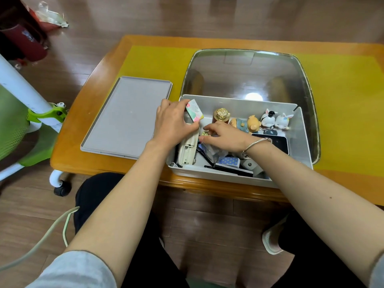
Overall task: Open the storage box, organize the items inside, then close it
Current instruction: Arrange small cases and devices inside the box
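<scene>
A low wooden table (87,113) with a yellow mat (342,100) stands on a brown plank floor, and a green and white chair (25,121) is pushed up at its left corner. The grey storage box (209,173) sits open at the table's near edge, and its flat grey lid (126,117) lies on the table just beyond the knuckles of the left hand (173,123). Behind the box, past both sets of fingertips, a clear plastic tray (307,84) rests on the mat.

The left hand reaches over the box's left wall, with thumb and fingers curled round a small pastel packet (194,111) held tilted at the far left corner. Under its palm lies a long cream-coloured device (188,150) along the left side of the box.

The right hand (224,136), a silver bangle (254,144) on its wrist, is stretched across the middle of the box with fingers extended and loosely spread, the tips down among the small clutter; I cannot tell whether they pinch anything. Just beyond those fingers stands a gold-topped bottle (221,115), and further right along the back wall sit a bear figurine (250,124) and two white rabbit figurines (276,120) side by side. Beneath the right wrist lies a dark tablet-like device (278,142), and nearer the person a blue patterned card box (227,162).
</scene>
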A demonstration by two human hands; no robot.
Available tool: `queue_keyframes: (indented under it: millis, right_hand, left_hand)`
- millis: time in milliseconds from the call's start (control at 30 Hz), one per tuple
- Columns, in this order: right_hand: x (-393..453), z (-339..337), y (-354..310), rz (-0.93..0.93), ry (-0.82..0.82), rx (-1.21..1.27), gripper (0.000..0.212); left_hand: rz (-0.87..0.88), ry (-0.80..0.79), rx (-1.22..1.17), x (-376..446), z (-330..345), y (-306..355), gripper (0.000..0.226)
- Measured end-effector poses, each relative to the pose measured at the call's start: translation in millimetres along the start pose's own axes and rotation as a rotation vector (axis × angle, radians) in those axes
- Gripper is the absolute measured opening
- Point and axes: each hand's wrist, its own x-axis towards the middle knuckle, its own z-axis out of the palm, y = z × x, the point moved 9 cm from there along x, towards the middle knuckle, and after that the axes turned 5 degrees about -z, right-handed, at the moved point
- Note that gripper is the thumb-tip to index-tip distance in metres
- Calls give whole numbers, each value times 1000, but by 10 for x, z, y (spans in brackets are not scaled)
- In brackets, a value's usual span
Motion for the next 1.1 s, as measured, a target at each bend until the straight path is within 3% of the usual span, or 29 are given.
queue_keyframes:
  millis: [267,433,567,700,867,1033,1100]
  right_hand:
    - [-116,56,-12,3,-77,116,65]
    - [-166,68,-73,-51,-112,149,39]
    - [-185,56,-100,-63,-100,174,35]
    - [-188,11,-120,-88,-59,170,35]
    - [-238,-130,-205,-149,77,106,24]
    - [-447,-584,120,-37,491,141,19]
    - [-470,-727,284,32,572,123,12]
  left_hand:
    - [66,-28,-11,76,-46,131,60]
    - [187,-243,-65,111,115,404,53]
    - [143,-429,28,82,327,377,47]
    - [112,-465,88,97,418,313,45]
    - [73,-511,159,138,598,301,39]
    - [36,-524,95,130,743,303,45]
    - [34,-505,75,129,751,277,46]
